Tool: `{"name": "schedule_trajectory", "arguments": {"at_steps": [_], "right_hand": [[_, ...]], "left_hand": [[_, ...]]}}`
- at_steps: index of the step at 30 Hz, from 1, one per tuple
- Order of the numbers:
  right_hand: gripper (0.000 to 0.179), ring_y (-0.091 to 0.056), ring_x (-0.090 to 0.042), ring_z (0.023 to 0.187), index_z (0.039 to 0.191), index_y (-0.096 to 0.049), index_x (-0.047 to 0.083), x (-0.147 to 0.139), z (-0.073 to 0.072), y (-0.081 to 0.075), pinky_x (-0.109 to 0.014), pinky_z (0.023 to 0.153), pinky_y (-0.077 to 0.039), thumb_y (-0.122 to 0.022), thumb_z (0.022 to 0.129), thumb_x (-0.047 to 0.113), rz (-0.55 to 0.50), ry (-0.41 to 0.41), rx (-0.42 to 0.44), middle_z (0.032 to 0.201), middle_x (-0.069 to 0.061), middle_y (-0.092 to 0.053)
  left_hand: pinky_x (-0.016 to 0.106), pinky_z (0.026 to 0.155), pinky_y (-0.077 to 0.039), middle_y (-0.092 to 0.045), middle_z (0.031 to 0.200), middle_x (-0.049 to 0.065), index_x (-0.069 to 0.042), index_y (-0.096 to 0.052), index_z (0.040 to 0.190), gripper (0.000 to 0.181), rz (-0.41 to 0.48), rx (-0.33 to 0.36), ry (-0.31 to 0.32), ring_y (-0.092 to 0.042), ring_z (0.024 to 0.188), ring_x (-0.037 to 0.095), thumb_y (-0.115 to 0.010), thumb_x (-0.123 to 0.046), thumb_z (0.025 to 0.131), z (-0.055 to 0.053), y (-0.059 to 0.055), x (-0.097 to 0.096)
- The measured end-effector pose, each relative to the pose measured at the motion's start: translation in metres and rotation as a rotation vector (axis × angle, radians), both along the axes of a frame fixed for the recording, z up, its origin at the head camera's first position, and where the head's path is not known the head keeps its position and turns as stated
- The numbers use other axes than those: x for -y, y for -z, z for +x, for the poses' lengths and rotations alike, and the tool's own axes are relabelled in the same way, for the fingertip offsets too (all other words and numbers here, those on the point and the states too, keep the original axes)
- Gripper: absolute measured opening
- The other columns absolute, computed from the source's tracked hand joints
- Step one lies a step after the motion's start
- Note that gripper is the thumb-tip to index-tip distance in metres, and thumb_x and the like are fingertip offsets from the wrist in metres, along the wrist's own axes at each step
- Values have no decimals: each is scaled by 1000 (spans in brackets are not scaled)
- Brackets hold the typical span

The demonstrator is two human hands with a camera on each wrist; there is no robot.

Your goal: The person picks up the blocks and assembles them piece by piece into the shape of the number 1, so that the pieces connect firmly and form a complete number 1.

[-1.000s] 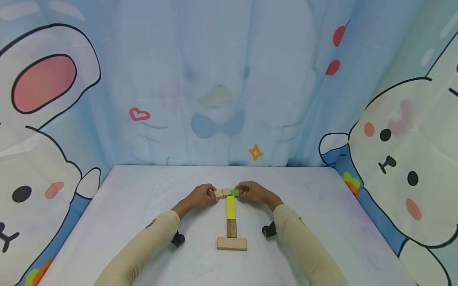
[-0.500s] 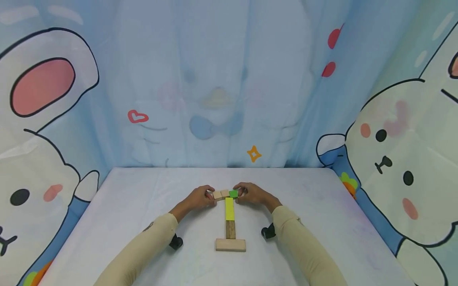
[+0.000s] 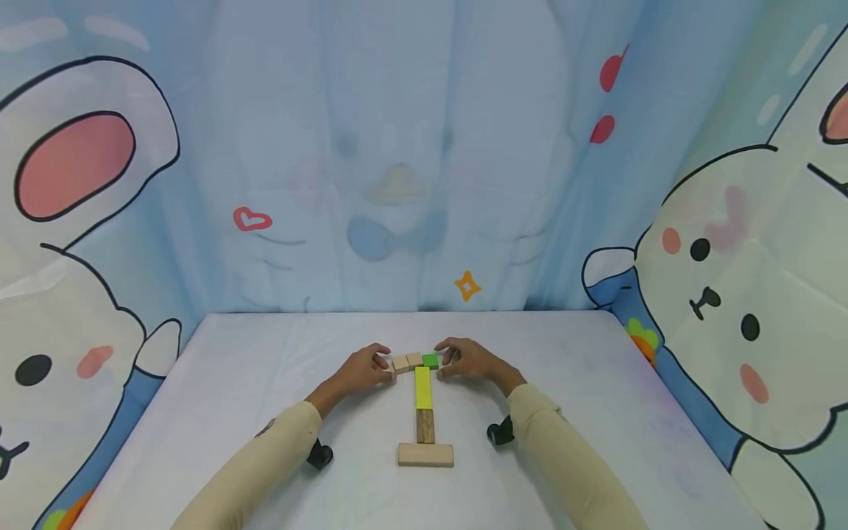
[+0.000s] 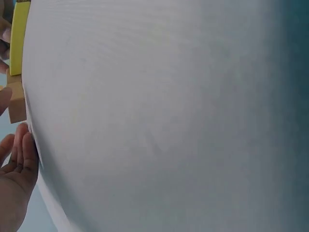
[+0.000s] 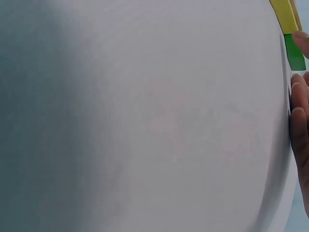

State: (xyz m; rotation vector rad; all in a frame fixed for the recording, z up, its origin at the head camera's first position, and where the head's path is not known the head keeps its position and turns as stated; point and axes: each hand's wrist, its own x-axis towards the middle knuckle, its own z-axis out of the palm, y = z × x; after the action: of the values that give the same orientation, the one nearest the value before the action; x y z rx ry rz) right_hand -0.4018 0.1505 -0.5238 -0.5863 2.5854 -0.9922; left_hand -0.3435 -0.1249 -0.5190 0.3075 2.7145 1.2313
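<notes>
At the top of a flat row of blocks lie two pale wooden cubes (image 3: pixel 400 364) and a green block (image 3: pixel 430 361), side by side. Below them run a yellow block (image 3: pixel 423 388), a brown wooden block (image 3: pixel 425 426) and a wide wooden plank (image 3: pixel 425 455). My left hand (image 3: pixel 363 369) is beside the left cube, thumb and fingers parted; the left wrist view shows a gap between fingertips and wooden block (image 4: pixel 17 104). To the right of the green block, my right hand (image 3: pixel 467 359) hovers with fingers spread, its fingertips just off the block's end in the right wrist view.
A white-covered table (image 3: pixel 265 412) carries the blocks. Behind it hangs a blue curtain (image 3: pixel 397 110) with cartoon prints, which also lines both sides. Dark wrist cameras (image 3: pixel 321 455) stick out below both sleeves, close over the table.
Both hands have let go of the ends of the top row, the left drawing away to the left and the right opening its fingers. The blocks stay in the same arrangement.
</notes>
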Motion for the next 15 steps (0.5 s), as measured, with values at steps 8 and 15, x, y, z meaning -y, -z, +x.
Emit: {"name": "schedule_trajectory", "arguments": {"at_steps": [8,15], "right_hand": [[59,-59,-18,90,133,-60,10,-14,7,-7,-32,79,-50,-83,83,29,-56,-2,-3,104,-5,-65],[60,-61,-20,97,136,-58,10,-32,13,-6,-34,80,-54,-81,85,31,-65,59,9,114,-7,-64]], "left_hand": [[38,86,-54,-67,110,5,-7,-59,133,55,14,-7,3,-64,101,19,-80,-28,86,2,-3,10],[39,86,-55,-67,115,5,-7,-57,136,58,50,9,10,-64,107,22,-78,-30,87,10,-9,19]]}}
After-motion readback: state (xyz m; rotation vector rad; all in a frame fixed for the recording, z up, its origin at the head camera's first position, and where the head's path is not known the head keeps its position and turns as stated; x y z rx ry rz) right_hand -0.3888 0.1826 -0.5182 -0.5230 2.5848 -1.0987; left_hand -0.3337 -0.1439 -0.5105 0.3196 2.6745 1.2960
